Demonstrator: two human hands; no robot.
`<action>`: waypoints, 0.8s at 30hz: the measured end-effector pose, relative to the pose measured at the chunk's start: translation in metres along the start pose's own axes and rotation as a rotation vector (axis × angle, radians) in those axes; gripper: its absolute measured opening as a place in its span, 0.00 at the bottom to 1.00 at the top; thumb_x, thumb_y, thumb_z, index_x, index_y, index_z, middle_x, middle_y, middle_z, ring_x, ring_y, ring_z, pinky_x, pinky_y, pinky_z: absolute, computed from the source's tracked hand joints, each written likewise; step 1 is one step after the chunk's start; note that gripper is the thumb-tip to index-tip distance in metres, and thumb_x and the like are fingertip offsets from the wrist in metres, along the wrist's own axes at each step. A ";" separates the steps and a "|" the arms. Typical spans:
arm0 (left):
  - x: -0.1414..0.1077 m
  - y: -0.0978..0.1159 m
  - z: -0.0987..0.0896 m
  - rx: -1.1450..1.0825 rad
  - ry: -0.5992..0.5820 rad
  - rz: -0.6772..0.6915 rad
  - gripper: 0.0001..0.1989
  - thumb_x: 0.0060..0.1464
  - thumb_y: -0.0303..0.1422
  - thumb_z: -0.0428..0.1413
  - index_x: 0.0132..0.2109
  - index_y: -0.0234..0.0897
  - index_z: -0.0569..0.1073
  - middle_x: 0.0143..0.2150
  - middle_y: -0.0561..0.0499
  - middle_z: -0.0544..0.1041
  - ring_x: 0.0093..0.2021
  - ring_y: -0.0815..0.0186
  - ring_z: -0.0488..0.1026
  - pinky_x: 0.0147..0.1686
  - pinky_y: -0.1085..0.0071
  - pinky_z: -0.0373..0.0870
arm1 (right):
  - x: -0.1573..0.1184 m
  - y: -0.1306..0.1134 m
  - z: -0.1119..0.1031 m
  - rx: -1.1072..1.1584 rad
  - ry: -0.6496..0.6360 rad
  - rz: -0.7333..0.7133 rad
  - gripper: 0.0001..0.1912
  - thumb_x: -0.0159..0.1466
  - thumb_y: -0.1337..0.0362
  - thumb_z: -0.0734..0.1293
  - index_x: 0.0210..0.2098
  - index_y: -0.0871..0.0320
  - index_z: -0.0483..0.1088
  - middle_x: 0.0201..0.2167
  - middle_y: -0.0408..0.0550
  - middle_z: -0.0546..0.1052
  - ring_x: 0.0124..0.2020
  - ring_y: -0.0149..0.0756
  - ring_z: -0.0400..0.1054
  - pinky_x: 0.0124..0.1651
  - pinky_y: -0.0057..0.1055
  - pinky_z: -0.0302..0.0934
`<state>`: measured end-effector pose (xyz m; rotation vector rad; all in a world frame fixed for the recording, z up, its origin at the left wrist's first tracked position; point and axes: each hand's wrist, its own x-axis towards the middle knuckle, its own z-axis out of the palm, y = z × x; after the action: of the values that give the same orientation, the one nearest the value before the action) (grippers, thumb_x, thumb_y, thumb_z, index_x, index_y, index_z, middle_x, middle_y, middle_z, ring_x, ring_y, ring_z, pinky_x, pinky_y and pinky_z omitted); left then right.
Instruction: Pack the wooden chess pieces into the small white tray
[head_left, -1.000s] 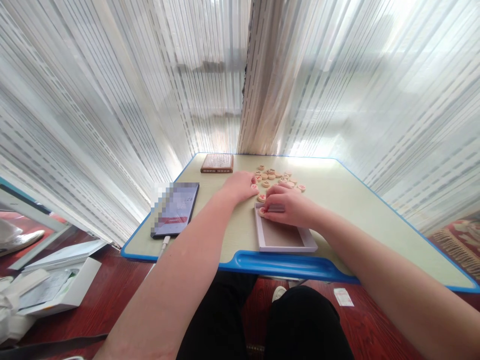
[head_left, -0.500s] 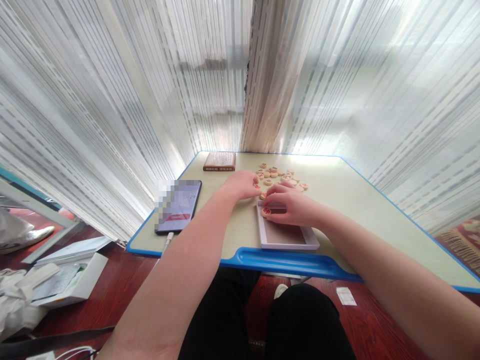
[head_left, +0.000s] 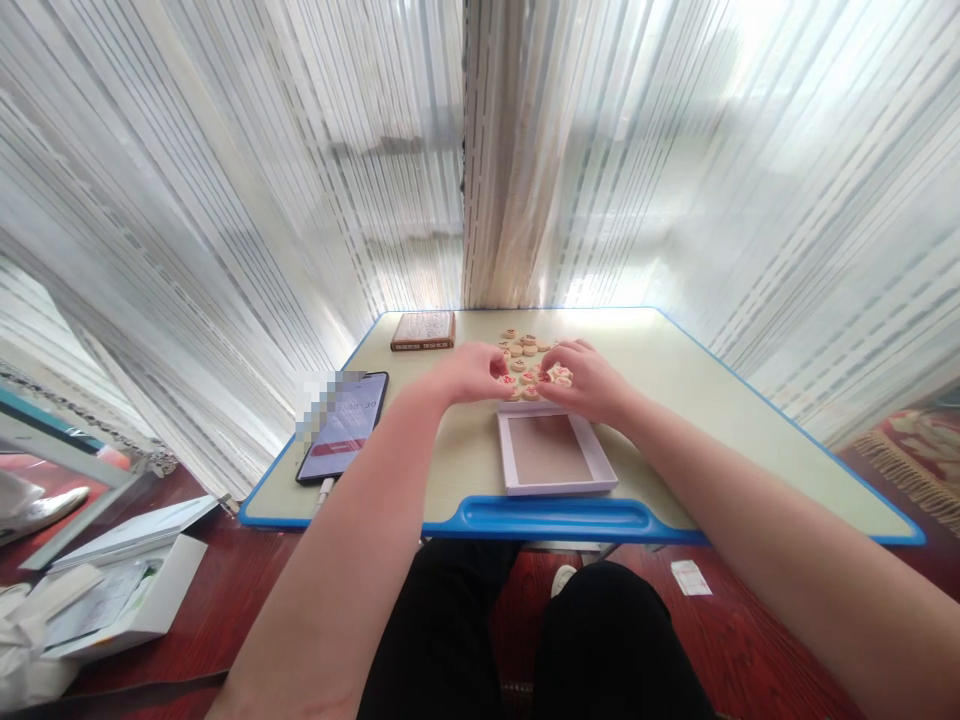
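Several round wooden pieces (head_left: 519, 365) with red or dark characters lie in a loose group on the light table (head_left: 712, 430). My left hand (head_left: 476, 372) is at the group's left edge, its curved fingers apart beside a red-marked piece. On the other side my right hand (head_left: 583, 380) has thumb and fingers round a red-marked piece (head_left: 544, 378). Just below both hands lies a shallow white box (head_left: 507, 455) with a brown inside and no piece showing in it.
A brown box (head_left: 423, 331) is at the table's back left. A phone (head_left: 343, 430) with a white cable lies at the left edge. A blue tray ledge (head_left: 555, 517) runs along the front. Striped curtains hang behind.
My right hand has moved out of the white box, up to the pieces. The red-marked piece it had over the box is no longer there. The view has shifted slightly.
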<state>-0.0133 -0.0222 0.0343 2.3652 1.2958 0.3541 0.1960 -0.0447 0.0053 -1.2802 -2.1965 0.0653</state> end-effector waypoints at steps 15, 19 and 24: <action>-0.007 0.004 -0.009 0.009 -0.328 -0.001 0.26 0.34 0.48 0.61 0.40 0.38 0.73 0.36 0.52 0.74 0.34 0.66 0.68 0.30 0.72 0.61 | -0.001 -0.005 0.001 0.079 -0.044 -0.088 0.07 0.56 0.59 0.67 0.27 0.56 0.67 0.30 0.48 0.73 0.39 0.42 0.66 0.51 0.43 0.56; -0.004 0.003 -0.006 0.024 -0.293 -0.031 0.18 0.39 0.46 0.57 0.34 0.37 0.73 0.31 0.53 0.72 0.32 0.66 0.66 0.27 0.72 0.59 | -0.004 -0.011 0.002 0.114 -0.101 -0.172 0.06 0.55 0.60 0.68 0.29 0.56 0.70 0.33 0.49 0.74 0.40 0.41 0.66 0.47 0.39 0.59; 0.002 0.000 0.003 0.036 -0.220 -0.040 0.15 0.43 0.43 0.52 0.30 0.36 0.74 0.26 0.53 0.69 0.28 0.67 0.64 0.25 0.71 0.57 | -0.007 -0.023 0.002 0.094 -0.230 -0.209 0.07 0.57 0.61 0.66 0.31 0.56 0.75 0.32 0.49 0.74 0.38 0.40 0.65 0.44 0.37 0.60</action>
<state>-0.0110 -0.0209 0.0316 2.3276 1.2524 0.0561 0.1795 -0.0629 0.0080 -1.0293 -2.4790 0.2408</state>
